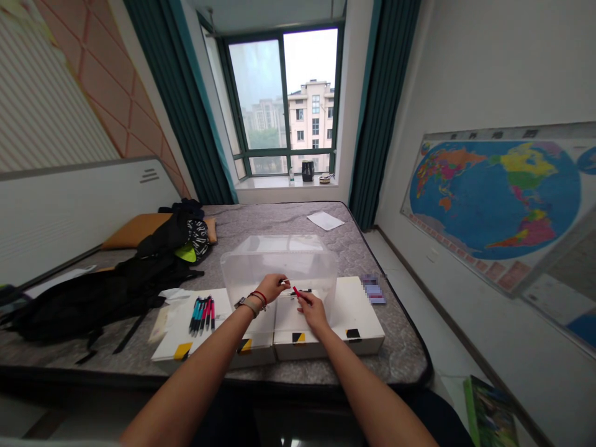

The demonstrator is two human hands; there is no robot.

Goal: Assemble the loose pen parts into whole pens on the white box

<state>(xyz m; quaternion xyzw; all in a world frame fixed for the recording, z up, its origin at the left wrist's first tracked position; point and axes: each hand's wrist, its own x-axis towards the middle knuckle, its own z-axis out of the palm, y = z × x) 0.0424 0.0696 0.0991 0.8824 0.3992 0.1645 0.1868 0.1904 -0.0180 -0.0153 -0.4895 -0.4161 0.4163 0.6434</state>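
Observation:
My right hand (313, 313) pinches a short red pen part (296, 290) between thumb and fingers. Close by on the left is my left hand (274, 287), its fingers bent together at the tips; whatever they hold is too small to make out. Both hands are at a clear plastic bin (323, 264) that rests on white boxes (347, 304). Small dark pieces (305, 291) lie just behind the red part, partly hidden by my fingers. Left of my hands, a row of teal, pink and black pens (202, 315) lies on the white surface.
The boxes stand on a grey mattress (274, 217). A black backpack (93, 298) and an orange cushion (135, 231) lie left. White paper (325, 220) rests toward the window; a blurred purple item (374, 290) is right of the boxes. A wall map (493, 192) hangs right.

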